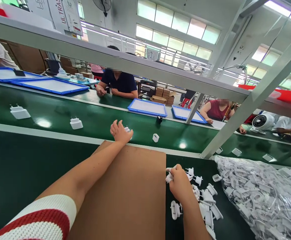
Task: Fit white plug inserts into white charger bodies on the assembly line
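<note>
Over the green conveyor belt (97,131), my left hand (120,132) reaches out with its fingers spread and curved. A white charger piece (127,129) shows just behind the hand, between thumb and fingers; whether they touch it is unclear. My right hand (179,181) pinches a white plastic part (169,176) at the right edge of the brown cardboard sheet (132,186). Beside and beneath my right wrist lies a loose pile of white plug parts (206,200). Another white part (175,210) rests left of the wrist.
A clear plastic bag of white parts (260,193) fills the right side. White chargers (76,123) and a black piece (159,119) sit on the belt. A metal post (247,96) slants at the right. Blue-edged trays (147,107) and people are across the belt.
</note>
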Tool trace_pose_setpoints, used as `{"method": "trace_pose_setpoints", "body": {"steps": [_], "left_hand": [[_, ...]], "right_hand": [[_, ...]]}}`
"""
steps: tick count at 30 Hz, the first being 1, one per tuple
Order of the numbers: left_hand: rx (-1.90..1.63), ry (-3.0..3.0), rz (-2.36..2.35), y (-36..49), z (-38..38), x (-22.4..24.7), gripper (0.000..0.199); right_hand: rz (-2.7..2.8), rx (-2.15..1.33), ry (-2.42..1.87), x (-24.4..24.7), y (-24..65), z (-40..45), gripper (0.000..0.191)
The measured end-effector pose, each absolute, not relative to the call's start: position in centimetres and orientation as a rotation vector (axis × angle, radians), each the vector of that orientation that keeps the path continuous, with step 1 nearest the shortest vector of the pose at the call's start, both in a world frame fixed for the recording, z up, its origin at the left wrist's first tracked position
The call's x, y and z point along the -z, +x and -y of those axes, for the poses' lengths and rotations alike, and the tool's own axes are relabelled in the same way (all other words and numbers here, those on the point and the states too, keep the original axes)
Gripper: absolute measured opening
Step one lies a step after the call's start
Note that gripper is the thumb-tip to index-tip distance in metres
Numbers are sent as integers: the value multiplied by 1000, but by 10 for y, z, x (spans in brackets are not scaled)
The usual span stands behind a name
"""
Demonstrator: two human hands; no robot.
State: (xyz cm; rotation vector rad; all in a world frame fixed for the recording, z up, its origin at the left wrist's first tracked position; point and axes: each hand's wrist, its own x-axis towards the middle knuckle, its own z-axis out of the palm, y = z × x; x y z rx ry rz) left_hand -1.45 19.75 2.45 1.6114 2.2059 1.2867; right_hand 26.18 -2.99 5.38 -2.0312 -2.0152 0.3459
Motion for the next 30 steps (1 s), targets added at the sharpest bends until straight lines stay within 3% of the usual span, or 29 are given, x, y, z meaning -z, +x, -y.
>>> {"method": "trace_pose_setpoints", "body": {"steps": [4,7,10,14,20,26,30], "left_hand": [[-1194,2162,-1741,32,-193,-24,64],[-1001,2221,-1572,65,-196,-21,65],[-920,2183,-1522,81,-201,-22,44],[-935,2148,-1518,74,-191,-30,27],[-912,2279,-1258,37,-94,-29,32],[-815,2140,-1174,17,0,-10,43],[-877,1990,-1068,12,9,0,46]], "right_hand": [[1653,-621,-1724,-43,258,21,10],[1301,-890,-1530,-46,252,17,28],[992,-1198,-1377,-54,246,16,45],[825,-1354,-1304,-61,243,15,42],[843,-1331,-1221,-60,239,17,33],[1117,-1088,-1382,-48,219,21,37],[1527,-803,-1358,-37,206,28,19]]}}
